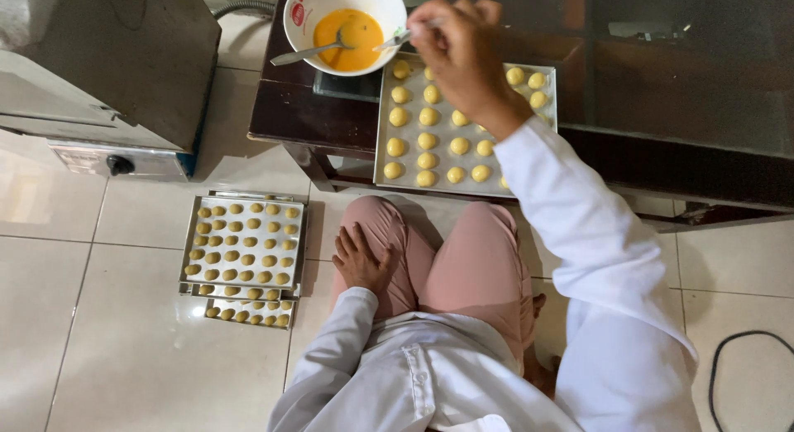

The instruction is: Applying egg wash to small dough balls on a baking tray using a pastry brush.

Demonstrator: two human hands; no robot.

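My right hand [461, 53] is raised over a metal baking tray [383, 126] of small round yellow dough balls [427, 139] on a low dark table. Its fingers pinch a thin brush [403, 36] whose tip points toward a white bowl [318, 3] of orange-yellow egg wash. A metal spoon [304, 54] leans in that bowl. My left hand [361, 258] lies flat on my left knee, fingers spread, holding nothing. I wear pink trousers and a white long-sleeved top.
Stacked metal trays [192, 243] of glazed dough balls rest on the white tiled floor at my left. A metal oven [107, 68] stands at the upper left. The dark table [289, 113] has a glass top to the right. A black cable [728, 357] loops at the lower right.
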